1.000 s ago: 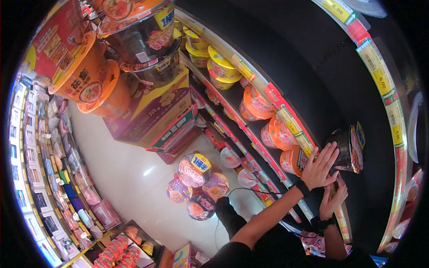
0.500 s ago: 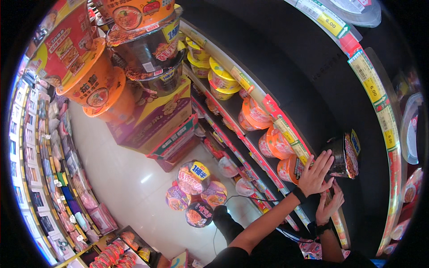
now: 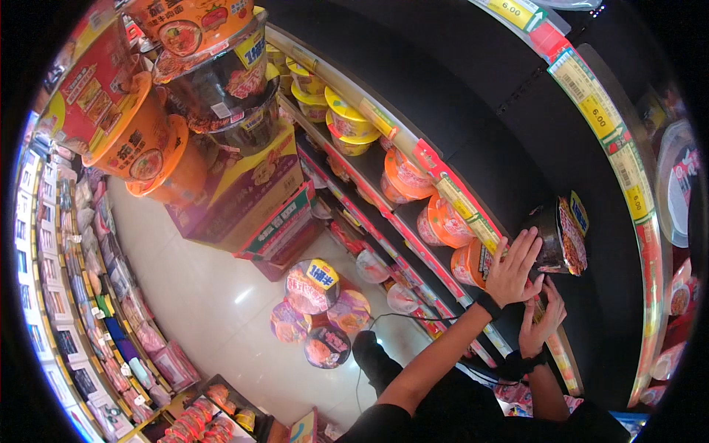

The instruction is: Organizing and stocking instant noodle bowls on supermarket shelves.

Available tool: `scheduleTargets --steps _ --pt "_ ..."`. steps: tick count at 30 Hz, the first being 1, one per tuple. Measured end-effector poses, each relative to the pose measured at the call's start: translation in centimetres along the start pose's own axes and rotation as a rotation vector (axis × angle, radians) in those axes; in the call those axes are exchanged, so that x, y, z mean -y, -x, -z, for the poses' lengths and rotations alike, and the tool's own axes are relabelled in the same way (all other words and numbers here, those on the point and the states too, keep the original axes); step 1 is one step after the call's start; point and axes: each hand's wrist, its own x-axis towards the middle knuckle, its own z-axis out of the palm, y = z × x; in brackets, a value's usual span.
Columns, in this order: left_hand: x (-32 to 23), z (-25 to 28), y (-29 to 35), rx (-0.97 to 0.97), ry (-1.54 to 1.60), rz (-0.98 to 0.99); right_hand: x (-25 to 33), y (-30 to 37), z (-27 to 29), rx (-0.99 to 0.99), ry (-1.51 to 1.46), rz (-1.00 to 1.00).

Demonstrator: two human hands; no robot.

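A black instant noodle bowl (image 3: 559,238) with a printed lid rests tipped on its side, or nearly so, on the dark shelf (image 3: 473,159). Against the bowl's near side lies my left hand (image 3: 515,269), its fingers stretched out and close together, the wrist reaching over the shelf's front rail. Just below it is my right hand (image 3: 543,323), fingers extended and apart, fingertips close to the bowl's lower end. Whether those fingertips touch the bowl I cannot tell. Neither hand wraps round it.
Orange noodle bowls (image 3: 445,221) and yellow noodle tubs (image 3: 350,122) line the shelf below. Stacked bowls on a purple carton (image 3: 240,188) stand at the left. Several bowls (image 3: 312,286) sit on the floor near my foot, beside a thin cable (image 3: 410,316). A price rail (image 3: 600,114) edges the upper shelf.
The whole view has shifted a little, so the shelves and cartons sit farther left. Both hands stay at the black bowl, with hardly any change in their pose.
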Motion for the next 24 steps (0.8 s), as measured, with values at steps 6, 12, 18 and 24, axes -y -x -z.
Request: scheduleTargets --steps 6,12,18,24 --pt "-0.1 -0.2 -0.1 0.03 -0.011 0.031 0.4 -0.1 0.7 0.005 -0.061 -0.026" --pt "-0.3 0.4 -1.0 0.034 -0.097 0.016 0.6 -0.6 1.0 -0.015 -0.1 -0.031" --pt "-0.4 1.0 -1.0 0.096 -0.162 -0.006 0.2 -0.3 0.0 -0.125 -0.163 -0.034" --pt "-1.4 1.3 -1.3 0.137 -0.209 -0.037 -0.1 0.1 0.3 -0.178 -0.217 -0.085"
